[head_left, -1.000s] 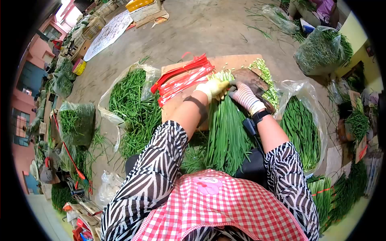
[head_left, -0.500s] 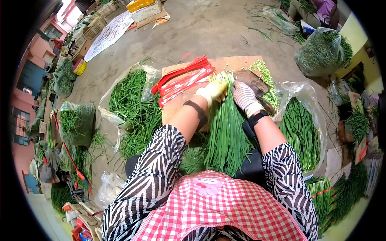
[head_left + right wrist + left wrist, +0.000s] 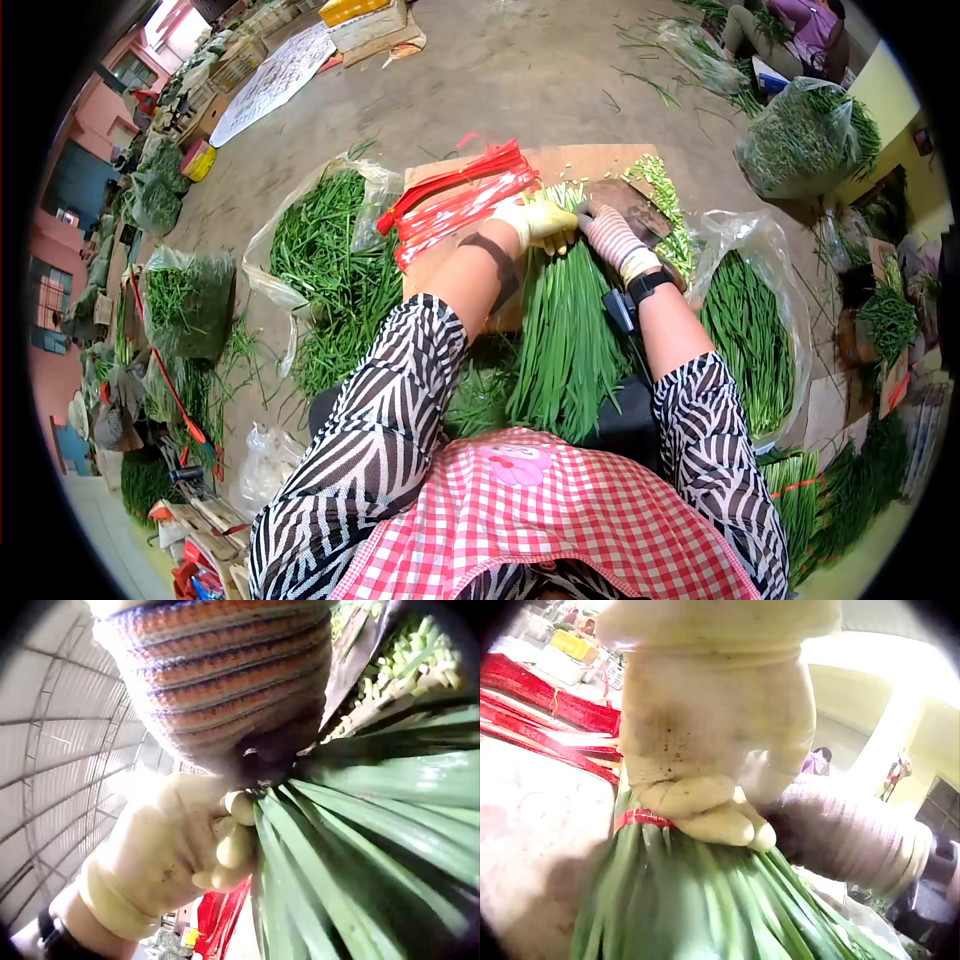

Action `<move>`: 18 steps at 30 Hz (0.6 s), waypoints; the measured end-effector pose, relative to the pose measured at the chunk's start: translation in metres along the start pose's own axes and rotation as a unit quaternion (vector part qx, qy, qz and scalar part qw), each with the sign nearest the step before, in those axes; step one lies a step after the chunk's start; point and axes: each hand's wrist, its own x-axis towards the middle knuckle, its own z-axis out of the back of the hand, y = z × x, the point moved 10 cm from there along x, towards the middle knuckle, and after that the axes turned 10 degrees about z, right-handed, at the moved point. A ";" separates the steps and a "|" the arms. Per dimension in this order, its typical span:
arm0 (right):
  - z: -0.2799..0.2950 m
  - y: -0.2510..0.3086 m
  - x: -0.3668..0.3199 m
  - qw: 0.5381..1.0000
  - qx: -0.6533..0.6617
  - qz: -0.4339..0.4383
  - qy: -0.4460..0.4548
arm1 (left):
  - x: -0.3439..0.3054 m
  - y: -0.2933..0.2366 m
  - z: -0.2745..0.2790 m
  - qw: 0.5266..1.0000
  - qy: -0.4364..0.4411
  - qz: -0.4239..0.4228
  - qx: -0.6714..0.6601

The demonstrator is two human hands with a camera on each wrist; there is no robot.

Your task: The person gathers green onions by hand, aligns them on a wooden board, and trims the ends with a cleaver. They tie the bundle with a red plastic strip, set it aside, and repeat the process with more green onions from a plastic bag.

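Note:
A bundle of long green leafy stalks (image 3: 568, 330) lies over the near edge of the board, leaves toward the apron. My left hand (image 3: 540, 222), in a pale yellow glove, curls its fingers round the bundle near its pale end. In the left wrist view a red tie (image 3: 643, 817) crosses the stalks beside the fingers of that hand (image 3: 712, 817). My right hand (image 3: 612, 238), in a striped knit glove, grips the bundle's right side against the left hand. Its fingertips are hidden in the right wrist view, where stalks (image 3: 330, 877) fan out below the glove (image 3: 225, 682).
Red plastic strips (image 3: 460, 200) lie on the board (image 3: 430, 285) at left. A dark blade (image 3: 630, 205) and chopped pale ends (image 3: 655, 180) are at right. Open bags of greens (image 3: 330, 240) (image 3: 745, 340) flank the board. Another person (image 3: 790, 35) sits at the far right.
The right hand turned and slid slightly along the bundle's right side, while the left kept its grip near the pale end. The head view has shifted slightly.

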 end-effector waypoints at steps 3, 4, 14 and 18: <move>0.001 -0.001 -0.002 0.999 -0.011 -0.018 0.025 | 0.003 -0.001 -0.003 0.999 0.030 0.012 -0.030; 0.002 0.003 -0.003 0.999 -0.022 -0.016 0.025 | 0.006 -0.001 -0.004 0.998 0.043 0.014 -0.040; -0.003 -0.001 -0.009 0.990 0.112 -0.079 0.015 | -0.001 -0.003 -0.005 0.999 0.015 0.019 -0.041; 0.018 0.002 -0.012 0.996 0.057 -0.058 -0.036 | -0.017 -0.004 0.002 0.999 -0.022 0.001 -0.030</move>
